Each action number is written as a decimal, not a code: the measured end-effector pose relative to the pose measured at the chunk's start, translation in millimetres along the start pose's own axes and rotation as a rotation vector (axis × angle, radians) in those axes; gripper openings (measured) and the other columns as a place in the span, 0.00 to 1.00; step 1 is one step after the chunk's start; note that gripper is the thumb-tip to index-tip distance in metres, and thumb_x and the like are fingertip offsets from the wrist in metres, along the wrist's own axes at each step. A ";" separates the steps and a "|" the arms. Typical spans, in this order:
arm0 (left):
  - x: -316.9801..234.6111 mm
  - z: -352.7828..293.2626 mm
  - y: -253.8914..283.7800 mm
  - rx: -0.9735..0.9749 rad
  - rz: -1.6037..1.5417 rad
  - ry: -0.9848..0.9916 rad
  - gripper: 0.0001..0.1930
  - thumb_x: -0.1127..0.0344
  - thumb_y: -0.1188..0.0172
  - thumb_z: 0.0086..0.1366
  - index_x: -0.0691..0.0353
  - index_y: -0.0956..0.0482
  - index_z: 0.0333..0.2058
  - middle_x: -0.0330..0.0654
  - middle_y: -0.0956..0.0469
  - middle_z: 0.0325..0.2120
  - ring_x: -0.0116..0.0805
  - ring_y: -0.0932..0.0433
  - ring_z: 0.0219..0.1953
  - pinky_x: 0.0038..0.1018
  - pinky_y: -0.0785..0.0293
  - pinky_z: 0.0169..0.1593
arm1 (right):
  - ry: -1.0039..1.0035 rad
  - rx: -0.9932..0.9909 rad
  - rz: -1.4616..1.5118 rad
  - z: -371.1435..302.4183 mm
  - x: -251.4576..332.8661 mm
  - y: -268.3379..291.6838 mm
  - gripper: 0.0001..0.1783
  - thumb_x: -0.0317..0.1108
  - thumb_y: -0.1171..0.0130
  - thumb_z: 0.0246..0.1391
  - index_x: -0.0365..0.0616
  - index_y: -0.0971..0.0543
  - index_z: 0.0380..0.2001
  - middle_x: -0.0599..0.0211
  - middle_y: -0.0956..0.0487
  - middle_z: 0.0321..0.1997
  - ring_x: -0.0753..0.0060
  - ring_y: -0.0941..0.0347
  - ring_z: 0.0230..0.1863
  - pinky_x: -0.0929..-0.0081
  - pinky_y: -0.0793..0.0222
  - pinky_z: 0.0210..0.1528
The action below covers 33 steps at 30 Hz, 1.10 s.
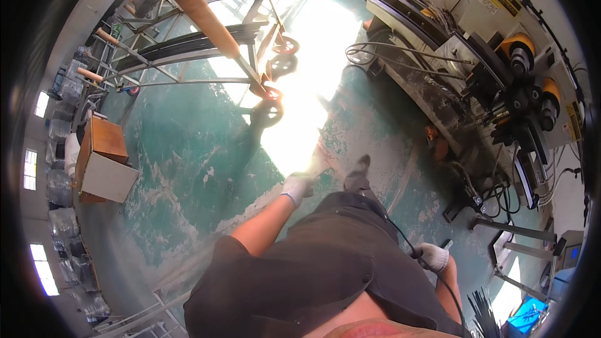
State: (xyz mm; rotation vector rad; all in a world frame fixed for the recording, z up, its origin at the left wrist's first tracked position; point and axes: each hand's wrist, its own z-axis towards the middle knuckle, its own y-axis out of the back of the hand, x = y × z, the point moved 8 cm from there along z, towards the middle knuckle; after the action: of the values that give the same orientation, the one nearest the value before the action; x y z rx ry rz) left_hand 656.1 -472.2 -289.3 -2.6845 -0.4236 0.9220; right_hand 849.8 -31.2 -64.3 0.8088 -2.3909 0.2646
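My left hand (299,188), in a white knit glove, hangs in front of my body over the green floor. Its fingers look curled together, with nothing visible in them, though bright glare washes out their far side. At my right side is my right hand (433,257), gloved the same way, fingers bent inward. A thin black cable (400,233) runs down my front and passes right beside those fingers. Just beyond this hand shows a short dark bar end (446,244); whether the hand grips it is hidden.
A machine with cables and orange-capped parts (519,56) lines the right side. Ahead on the left, a wheeled metal rack (181,80) with brown rollers holds long black strips. Cardboard boxes (106,163) sit at the left. Black strips (481,313) and a blue box (528,314) are at the lower right.
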 end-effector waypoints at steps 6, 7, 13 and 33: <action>-60.1 50.2 -42.8 -0.097 1.340 -0.744 0.09 0.61 0.34 0.66 0.59 0.16 0.38 0.50 0.17 0.30 0.46 0.16 0.35 0.41 0.20 0.40 | 1.019 -0.187 0.856 47.8 248.0 108.3 0.41 0.71 0.42 0.64 0.41 0.19 0.55 0.69 0.25 0.30 0.68 0.28 0.30 0.67 0.31 0.35; -79.9 62.4 -33.0 -0.047 1.188 -0.748 0.11 0.66 0.35 0.66 0.62 0.17 0.45 0.49 0.17 0.31 0.43 0.15 0.34 0.38 0.18 0.40 | 1.189 -0.250 0.999 49.7 297.6 123.7 0.43 0.72 0.46 0.66 0.41 0.21 0.60 0.70 0.27 0.33 0.67 0.28 0.32 0.66 0.30 0.39; -289.5 49.3 -107.3 -0.291 0.073 -0.382 0.20 0.74 0.32 0.62 0.69 0.21 0.53 0.45 0.17 0.35 0.38 0.16 0.31 0.34 0.16 0.37 | 1.598 -0.767 1.072 100.4 457.5 309.1 0.25 0.55 0.48 0.76 0.42 0.23 0.56 0.69 0.24 0.39 0.68 0.25 0.37 0.65 0.26 0.44; -490.8 172.6 4.2 -0.447 0.027 -0.705 0.18 0.72 0.32 0.62 0.69 0.20 0.50 0.45 0.18 0.37 0.36 0.17 0.33 0.33 0.18 0.36 | 1.266 -0.462 -0.853 439.3 892.6 318.0 0.12 0.29 0.29 0.60 0.42 0.15 0.47 0.63 0.14 0.37 0.72 0.17 0.38 0.70 0.21 0.44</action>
State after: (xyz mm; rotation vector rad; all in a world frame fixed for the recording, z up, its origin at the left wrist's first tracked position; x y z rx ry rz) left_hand 177.8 -624.2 -151.9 -2.6437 -0.8149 1.9861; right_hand -120.9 -372.3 114.8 0.9344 -0.7743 -0.1232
